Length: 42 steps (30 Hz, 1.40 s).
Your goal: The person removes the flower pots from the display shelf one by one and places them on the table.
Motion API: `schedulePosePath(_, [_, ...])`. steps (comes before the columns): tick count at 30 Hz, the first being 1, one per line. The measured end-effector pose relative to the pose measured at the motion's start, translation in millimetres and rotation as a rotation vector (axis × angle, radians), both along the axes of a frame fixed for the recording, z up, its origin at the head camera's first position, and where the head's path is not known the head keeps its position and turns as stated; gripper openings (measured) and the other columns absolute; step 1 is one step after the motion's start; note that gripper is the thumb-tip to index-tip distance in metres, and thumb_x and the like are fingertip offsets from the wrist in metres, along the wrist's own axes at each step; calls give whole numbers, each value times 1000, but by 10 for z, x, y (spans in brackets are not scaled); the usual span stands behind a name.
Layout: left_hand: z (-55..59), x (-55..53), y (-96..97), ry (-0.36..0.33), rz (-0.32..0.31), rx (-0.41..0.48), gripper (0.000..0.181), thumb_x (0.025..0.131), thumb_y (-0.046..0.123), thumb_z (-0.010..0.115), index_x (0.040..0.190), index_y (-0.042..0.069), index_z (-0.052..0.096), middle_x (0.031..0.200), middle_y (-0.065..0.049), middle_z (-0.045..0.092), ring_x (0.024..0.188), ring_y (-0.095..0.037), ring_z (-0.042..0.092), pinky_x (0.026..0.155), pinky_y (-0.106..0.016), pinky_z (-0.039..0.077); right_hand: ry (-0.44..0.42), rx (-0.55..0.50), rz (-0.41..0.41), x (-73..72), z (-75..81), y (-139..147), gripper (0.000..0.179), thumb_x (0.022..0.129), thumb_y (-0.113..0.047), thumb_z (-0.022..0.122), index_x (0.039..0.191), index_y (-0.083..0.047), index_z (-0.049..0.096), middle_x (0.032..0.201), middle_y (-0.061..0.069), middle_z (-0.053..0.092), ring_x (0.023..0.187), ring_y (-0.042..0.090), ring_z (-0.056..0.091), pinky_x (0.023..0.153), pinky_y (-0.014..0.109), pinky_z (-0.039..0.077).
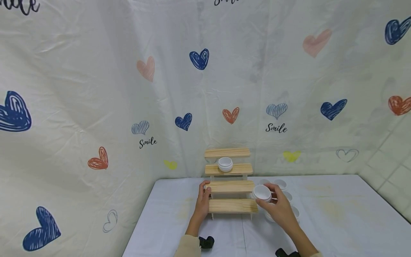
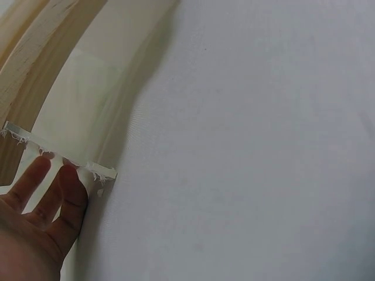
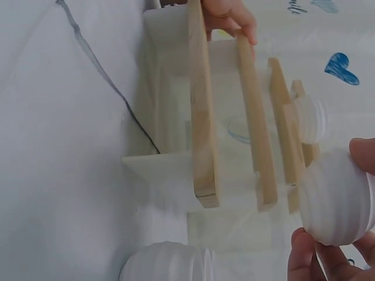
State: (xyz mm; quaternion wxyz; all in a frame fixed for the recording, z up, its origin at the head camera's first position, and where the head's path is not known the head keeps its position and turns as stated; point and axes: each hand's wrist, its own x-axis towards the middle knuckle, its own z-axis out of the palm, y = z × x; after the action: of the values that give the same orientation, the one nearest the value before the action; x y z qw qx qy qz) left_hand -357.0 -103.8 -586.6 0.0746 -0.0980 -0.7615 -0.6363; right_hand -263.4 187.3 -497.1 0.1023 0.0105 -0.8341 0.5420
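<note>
A stepped display stand [image 1: 229,186] with wooden shelves and pale side supports stands on the table. At its left side my left hand [image 1: 202,201] holds the end of a lower shelf, thumb in front. In the left wrist view, curled fingers [image 2: 73,196] reach the side support's edge. My right hand [image 1: 280,208] grips a small white ribbed jar [image 1: 262,192] between thumb and fingers, just off the stand's right side. This jar [image 3: 334,196] appears close up in the right wrist view. Another white jar [image 1: 225,164] sits on the second shelf from the top.
Several white jars, one of them [image 1: 280,184] toward the back, stand on the table right of the stand, partly behind my right hand. The table [image 1: 337,214] has a white cover. A cloth printed with hearts [image 1: 199,59] hangs behind it.
</note>
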Motion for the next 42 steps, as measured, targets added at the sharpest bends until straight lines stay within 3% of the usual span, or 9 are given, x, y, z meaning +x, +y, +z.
schedulePosePath(2, [43, 15, -7, -20, -17, 5, 41, 113, 37, 32, 149, 20, 38, 108, -10, 50, 100, -22, 49, 90, -35, 42, -2, -1, 13, 22, -8, 17, 72, 87, -29, 83, 144, -8, 46, 131, 14, 57, 106, 14, 55, 84, 19, 50])
schedulePosePath(8, [318, 211, -14, -27, -48, 11, 39, 113, 30, 33, 148, 13, 39, 110, -15, 52, 105, -32, 51, 91, -36, 42, 11, 13, 34, 68, -82, 75, 70, 87, -30, 83, 144, -9, 47, 132, 12, 58, 104, 6, 55, 86, 18, 49])
schedulePosePath(13, [340, 228, -14, -22, -52, 18, 38, 113, 30, 33, 147, 14, 39, 113, -16, 52, 107, -33, 51, 91, -38, 41, 4, 30, 23, 113, -133, 113, 70, 85, -30, 84, 143, -10, 49, 132, 11, 59, 104, 6, 55, 87, 18, 49])
schedulePosePath(18, [361, 237, -9, -20, -48, 13, 39, 113, 30, 34, 148, 11, 39, 109, -10, 51, 101, -23, 49, 89, -37, 41, -26, 34, 13, 159, -192, 155, 73, 84, -30, 85, 143, -8, 48, 133, 13, 59, 105, 6, 55, 85, 18, 50])
schedulePosePath(22, [379, 252, -7, -14, -43, -4, 40, 113, 29, 34, 148, 11, 40, 106, -5, 49, 98, -17, 47, 89, -36, 41, -24, 52, 5, 200, -241, 198, 71, 84, -27, 85, 141, -5, 49, 131, 15, 60, 101, -1, 54, 83, 18, 51])
schedulePosePath(26, [344, 223, -11, -23, -36, -19, 40, 113, 29, 34, 148, 11, 40, 105, -3, 48, 98, -18, 47, 90, -36, 40, -29, 73, 0, 252, -275, 237, 69, 85, -28, 85, 139, -4, 50, 130, 15, 61, 99, -5, 53, 83, 20, 52])
schedulePosePath(34, [41, 25, 8, -25, 20, -6, 41, 113, 36, 33, 149, 19, 40, 105, -2, 47, 99, -20, 47, 89, -36, 39, -47, 77, -10, 361, -367, 271, 66, 83, -28, 86, 136, -8, 52, 130, 13, 58, 98, -4, 54, 81, 19, 51])
schedulePosePath(42, [-3, 13, 18, 15, 36, -1, 41, 110, 46, 35, 145, 26, 43, 105, -3, 48, 99, -20, 49, 90, -36, 40, -126, 101, -26, 457, -420, 314, 72, 82, -34, 86, 140, -10, 50, 132, 11, 57, 99, 2, 51, 80, 21, 48])
